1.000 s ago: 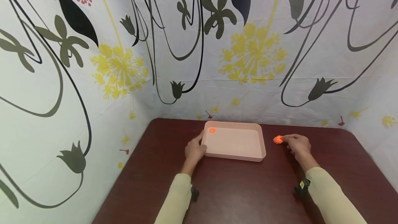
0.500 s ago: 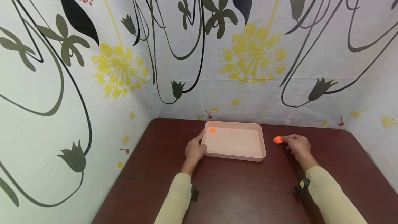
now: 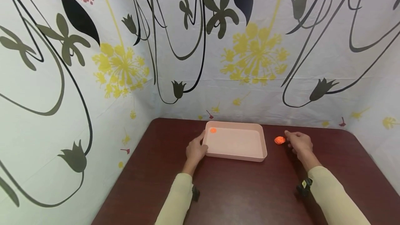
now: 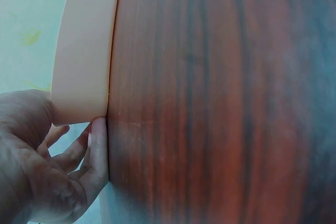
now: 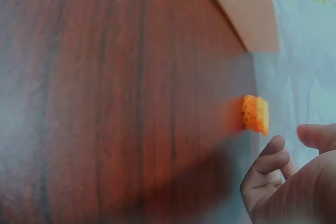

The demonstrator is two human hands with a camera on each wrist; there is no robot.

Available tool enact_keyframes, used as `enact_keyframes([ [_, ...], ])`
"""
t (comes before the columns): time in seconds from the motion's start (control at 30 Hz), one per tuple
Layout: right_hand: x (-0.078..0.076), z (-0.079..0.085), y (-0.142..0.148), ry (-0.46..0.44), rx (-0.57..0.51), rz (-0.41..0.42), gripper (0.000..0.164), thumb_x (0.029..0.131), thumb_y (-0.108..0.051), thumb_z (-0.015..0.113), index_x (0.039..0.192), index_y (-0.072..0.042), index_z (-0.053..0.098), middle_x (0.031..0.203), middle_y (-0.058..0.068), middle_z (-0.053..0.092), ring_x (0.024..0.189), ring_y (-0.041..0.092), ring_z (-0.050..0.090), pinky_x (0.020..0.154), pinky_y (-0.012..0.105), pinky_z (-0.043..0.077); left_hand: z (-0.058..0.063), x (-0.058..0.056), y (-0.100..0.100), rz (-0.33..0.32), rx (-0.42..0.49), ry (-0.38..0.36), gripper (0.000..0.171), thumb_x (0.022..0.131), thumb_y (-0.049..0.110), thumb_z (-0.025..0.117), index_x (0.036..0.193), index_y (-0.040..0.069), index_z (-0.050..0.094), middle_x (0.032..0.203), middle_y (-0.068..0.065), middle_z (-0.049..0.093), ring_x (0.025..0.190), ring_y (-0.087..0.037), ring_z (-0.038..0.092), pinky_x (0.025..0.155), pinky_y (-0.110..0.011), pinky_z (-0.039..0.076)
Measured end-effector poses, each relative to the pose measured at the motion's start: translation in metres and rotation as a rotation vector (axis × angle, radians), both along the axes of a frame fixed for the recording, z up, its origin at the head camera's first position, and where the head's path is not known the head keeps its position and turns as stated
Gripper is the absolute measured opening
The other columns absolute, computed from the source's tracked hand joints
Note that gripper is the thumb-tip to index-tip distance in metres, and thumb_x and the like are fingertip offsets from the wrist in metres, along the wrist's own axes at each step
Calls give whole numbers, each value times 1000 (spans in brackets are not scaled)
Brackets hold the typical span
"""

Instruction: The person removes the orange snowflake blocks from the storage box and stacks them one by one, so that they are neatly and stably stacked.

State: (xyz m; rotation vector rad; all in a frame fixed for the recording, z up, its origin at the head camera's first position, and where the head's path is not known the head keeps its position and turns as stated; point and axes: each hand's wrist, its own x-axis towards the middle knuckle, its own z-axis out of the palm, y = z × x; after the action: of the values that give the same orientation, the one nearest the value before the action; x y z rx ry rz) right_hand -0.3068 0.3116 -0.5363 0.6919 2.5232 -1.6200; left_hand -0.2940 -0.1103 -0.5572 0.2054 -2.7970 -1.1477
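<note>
A shallow pink tray [image 3: 235,155] lies on the dark red-brown table, a flat orange spot [image 3: 213,130] in its far left corner. My left hand [image 3: 196,150] holds the tray by its left side; in the left wrist view a fingertip [image 4: 98,127] meets the bottom edge of the wall. Right of the tray rests a small, bright orange bumpy lump [image 3: 280,140], ridged and dotted in the right wrist view. Just right of it is my right hand [image 3: 299,143], thumb and fingers apart, fingers loosely curled and holding nothing.
A white cloth wall [image 3: 187,68] with printed flowers and stems rises behind the table [image 3: 240,190] and on both sides. A dark wrist camera [image 3: 303,186] sits on each sleeve.
My right hand has let go of the orange lump, and its fingertips have lifted away to the right. The lump, the tray and my left hand have stayed in place.
</note>
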Motion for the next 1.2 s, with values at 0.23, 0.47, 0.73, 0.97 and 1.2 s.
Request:
enact_keyframes([
  [0.23,-7,22,-20,103,-68,14,66,100,-58,60,143,-8,60,100,-12,69,79,4,70,73,33,61,0,0,0,10,-11,-17,75,87,9,67,158,30,51,146,-6,68,59,-20,43,59,-32,36],
  [0.47,-22,40,-59,137,-77,126,56,105,-44,56,145,-4,58,125,14,70,75,3,69,72,33,62,1,2,-1,8,-26,0,75,87,10,68,158,29,52,146,-6,68,65,-20,49,62,-31,37],
  [0.73,-34,54,-105,113,-203,199,52,107,-37,55,147,-4,55,130,13,65,82,7,71,79,32,62,-1,-1,-1,7,-41,-12,76,87,11,66,158,33,50,145,-4,69,65,-20,50,63,-32,38],
  [0.97,-45,51,-144,62,-216,311,54,106,-41,58,144,-3,57,134,19,68,84,11,73,92,45,62,0,-3,-2,12,-28,-26,76,87,10,67,158,33,50,146,-4,68,62,-19,48,61,-32,38],
  [1.2,-53,46,-176,-57,-240,430,58,105,-42,60,150,-6,55,151,22,60,126,37,69,104,50,57,1,-1,-2,18,-16,-36,76,88,12,68,157,37,50,140,-6,72,58,-20,47,60,-31,37],
])
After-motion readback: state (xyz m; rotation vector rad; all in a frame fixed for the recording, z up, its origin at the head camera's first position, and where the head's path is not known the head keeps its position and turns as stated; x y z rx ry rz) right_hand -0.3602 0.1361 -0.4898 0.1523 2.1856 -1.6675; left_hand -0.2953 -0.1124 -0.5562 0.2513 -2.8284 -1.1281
